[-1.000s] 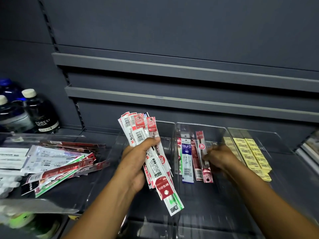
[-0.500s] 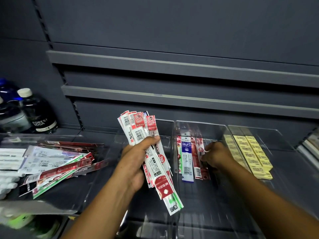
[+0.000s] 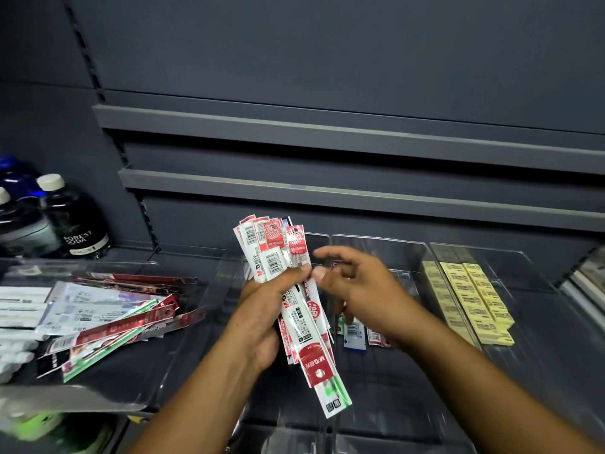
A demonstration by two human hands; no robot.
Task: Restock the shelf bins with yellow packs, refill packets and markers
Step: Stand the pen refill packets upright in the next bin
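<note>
Labels: we read "M&G" on the refill packets (image 3: 307, 326), "FOREST SODA" on the bottle (image 3: 77, 224).
Left hand (image 3: 262, 309): grips the refill packets, fanned, above the bins.
Right hand (image 3: 360, 286): fingers loose, empty, thumb beside left thumb.
Yellow packs (image 3: 471, 299): rows in right bin (image 3: 510, 257).
Change: right hand left the middle bin (image 3: 376, 244), now at the packets.

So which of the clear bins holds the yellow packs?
The bin furthest right: yellow packs lie in rows there, while its left neighbour holds refill packets.

"FOREST SODA" on dark bottle (image 3: 77, 224); "M&G" on held refill packet (image 3: 269, 262)
</note>
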